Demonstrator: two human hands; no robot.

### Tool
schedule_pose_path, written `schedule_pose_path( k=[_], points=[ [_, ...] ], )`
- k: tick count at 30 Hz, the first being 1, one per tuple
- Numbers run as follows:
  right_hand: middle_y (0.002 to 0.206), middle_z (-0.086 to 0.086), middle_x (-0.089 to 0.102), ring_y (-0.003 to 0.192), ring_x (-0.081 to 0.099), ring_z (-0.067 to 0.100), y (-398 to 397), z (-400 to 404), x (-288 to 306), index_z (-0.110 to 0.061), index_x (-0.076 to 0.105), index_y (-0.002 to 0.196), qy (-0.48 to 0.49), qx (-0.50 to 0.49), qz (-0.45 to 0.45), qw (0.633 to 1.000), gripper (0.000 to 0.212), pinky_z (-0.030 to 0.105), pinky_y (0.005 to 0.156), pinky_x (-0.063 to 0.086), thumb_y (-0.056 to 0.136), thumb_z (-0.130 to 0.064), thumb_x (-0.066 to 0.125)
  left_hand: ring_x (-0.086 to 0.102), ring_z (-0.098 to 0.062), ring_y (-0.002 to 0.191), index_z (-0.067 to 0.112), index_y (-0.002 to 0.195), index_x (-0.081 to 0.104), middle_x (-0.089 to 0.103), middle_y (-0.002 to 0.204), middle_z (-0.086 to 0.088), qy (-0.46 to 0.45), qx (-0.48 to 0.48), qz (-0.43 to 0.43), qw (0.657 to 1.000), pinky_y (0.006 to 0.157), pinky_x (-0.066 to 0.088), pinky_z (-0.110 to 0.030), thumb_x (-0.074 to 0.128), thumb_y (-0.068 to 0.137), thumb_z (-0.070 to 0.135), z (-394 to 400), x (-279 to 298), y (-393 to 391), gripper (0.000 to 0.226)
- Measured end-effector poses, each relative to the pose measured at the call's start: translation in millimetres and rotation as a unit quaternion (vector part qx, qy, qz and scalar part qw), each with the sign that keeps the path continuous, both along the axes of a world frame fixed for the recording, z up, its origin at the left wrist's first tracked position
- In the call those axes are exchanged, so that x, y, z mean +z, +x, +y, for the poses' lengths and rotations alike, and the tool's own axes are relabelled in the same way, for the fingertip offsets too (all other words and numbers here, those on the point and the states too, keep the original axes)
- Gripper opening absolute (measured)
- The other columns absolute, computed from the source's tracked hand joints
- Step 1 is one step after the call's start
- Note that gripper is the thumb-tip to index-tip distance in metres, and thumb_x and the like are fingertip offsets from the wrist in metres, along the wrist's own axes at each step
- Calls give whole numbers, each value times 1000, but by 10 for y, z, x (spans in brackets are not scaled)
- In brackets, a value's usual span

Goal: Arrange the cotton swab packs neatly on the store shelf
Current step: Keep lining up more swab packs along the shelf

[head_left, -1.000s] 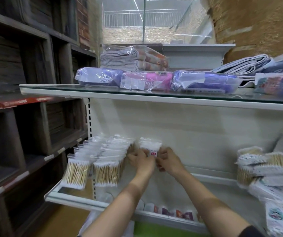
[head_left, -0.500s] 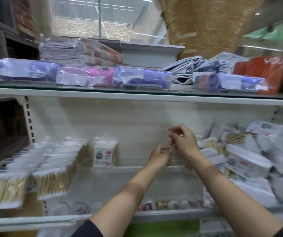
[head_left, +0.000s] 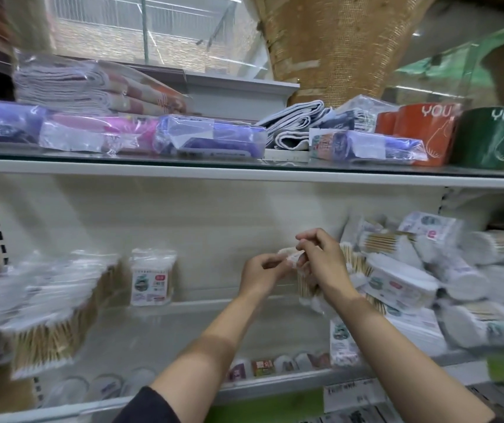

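On the glass shelf (head_left: 183, 337), rows of cotton swab packs (head_left: 49, 319) stand at the left. One labelled pack (head_left: 152, 277) stands upright alone against the back wall. A jumbled heap of swab packs (head_left: 427, 279) fills the right side. At the heap's left edge my left hand (head_left: 262, 271) and my right hand (head_left: 320, 264) both pinch the top of one clear pack of wooden swabs (head_left: 301, 279). Most of that pack is hidden behind my right hand.
The shelf above (head_left: 244, 170) carries wrapped cloths and tissue packs (head_left: 208, 138), plus an orange mug (head_left: 421, 129) and a green mug (head_left: 488, 135) at the right. Small round containers (head_left: 262, 367) show below through the glass. The back wall (head_left: 214, 224) is bare.
The view and both hands have swung right, away from the upright labelled pack set at the back wall. Both hands now pinch a pack at the heap's edge.
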State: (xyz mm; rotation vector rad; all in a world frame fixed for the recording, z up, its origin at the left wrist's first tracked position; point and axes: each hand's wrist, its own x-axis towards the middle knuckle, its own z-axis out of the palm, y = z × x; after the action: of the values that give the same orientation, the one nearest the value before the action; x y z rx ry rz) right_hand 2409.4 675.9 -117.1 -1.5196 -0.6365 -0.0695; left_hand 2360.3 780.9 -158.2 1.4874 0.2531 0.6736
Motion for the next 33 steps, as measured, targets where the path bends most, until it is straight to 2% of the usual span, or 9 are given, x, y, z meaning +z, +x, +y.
schedule_pose_path(
  k=[4, 6, 9, 13, 18, 22, 27, 29, 33],
  points=[
    [70, 2, 55, 40, 47, 6, -51, 131, -21, -18, 59, 79, 21, 18, -5, 1000, 23, 17, 39, 34, 89, 0, 49, 57, -7, 60, 2, 84, 68, 63, 70, -5, -28, 40, -41, 998, 63, 51, -16, 63, 87, 3, 160, 50, -111, 6],
    [70, 0, 56, 40, 45, 9, -68, 188, -33, -20, 60, 78, 22, 20, -14, 999, 24, 19, 40, 33, 88, -1, 50, 57, -8, 60, 8, 75, 66, 63, 65, -2, -56, 47, -57, 996, 60, 52, -15, 62, 87, 2, 296, 68, -168, 14],
    [65, -2, 56, 36, 40, 8, -107, 295, -70, -21, 60, 75, 23, 30, -12, 999, 24, 19, 38, 31, 88, -3, 51, 59, -6, 60, 9, 75, 65, 66, 61, 5, -87, 43, -90, 991, 60, 51, -14, 60, 87, 1, 518, 133, -303, 15],
    [43, -8, 46, 32, 37, 6, -164, 485, -155, -14, 57, 79, 32, 99, 17, 994, 14, 18, 36, 29, 93, -16, 56, 61, -2, 60, 6, 81, 64, 66, 64, 5, -115, 26, -138, 983, 59, 50, -13, 57, 88, 0, 750, 231, -487, 11],
    [67, -1, 52, 42, 48, 7, -244, 760, -268, -19, 55, 93, 10, 193, 15, 981, 14, 20, 36, 35, 88, -27, 64, 57, -3, 54, 5, 79, 63, 64, 61, 2, -140, 48, -159, 976, 57, 49, -14, 58, 89, 4, 848, 177, -566, 11],
    [72, 4, 57, 43, 47, 10, -255, 852, -454, -24, 54, 99, 2, 204, 23, 979, 22, 21, 36, 35, 84, -17, 69, 52, -5, 51, 6, 73, 60, 59, 54, 4, -126, 57, -146, 980, 56, 47, -15, 58, 89, 7, 830, 127, -580, 16],
    [84, 8, 59, 41, 48, 9, -197, 826, -589, -27, 53, 109, -47, 194, 11, 980, 35, 23, 37, 36, 82, -17, 72, 50, -7, 53, 9, 70, 60, 56, 54, 3, -120, 66, -120, 983, 57, 45, -17, 61, 87, 11, 806, 63, -599, 18],
    [86, 11, 60, 41, 48, 10, -180, 810, -600, -28, 55, 105, -54, 182, 1, 982, 29, 24, 38, 36, 83, -18, 71, 50, -7, 53, 10, 69, 60, 56, 54, 3, -117, 66, -115, 984, 56, 46, -16, 63, 86, 13, 796, 53, -606, 17],
    [77, 1, 58, 41, 46, 10, -214, 760, -560, -24, 57, 88, -64, 186, -28, 980, 7, 23, 39, 34, 89, -21, 64, 53, -8, 56, 11, 70, 60, 58, 58, 3, -112, 71, -110, 985, 55, 45, -16, 63, 86, 20, 805, 55, -646, 18]
  ],
)
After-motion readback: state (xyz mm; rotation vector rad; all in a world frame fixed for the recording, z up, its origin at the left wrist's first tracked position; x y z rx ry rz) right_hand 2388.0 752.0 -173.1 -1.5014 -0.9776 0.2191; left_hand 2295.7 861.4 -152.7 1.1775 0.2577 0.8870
